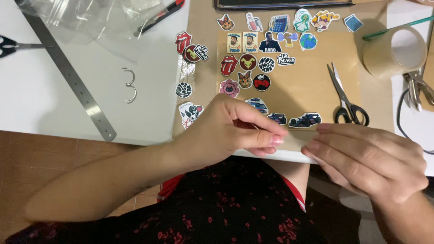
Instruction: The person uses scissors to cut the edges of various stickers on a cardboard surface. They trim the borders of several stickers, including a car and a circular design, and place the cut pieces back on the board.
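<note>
My left hand [230, 131] hovers over the near edge of a brown sheet [307, 81], thumb and fingertips pinched together; what the pinch holds is too thin to make out. My right hand [366, 158] lies to its right at the table's front edge. Its fingers are held together and stretched toward the left hand, and its thumb is hidden. Several cut-out stickers [247, 62] lie on the sheet and beside it. A racing car sticker [305, 120] sits just beyond both sets of fingertips.
Black-handled scissors [346, 101] lie on the sheet's right part, with a tape roll [394, 52] and pliers [418, 88] further right. On the white board to the left are a steel ruler [72, 79], two metal rings [130, 85], clear plastic bags [90, 20] and a box cutter [158, 17].
</note>
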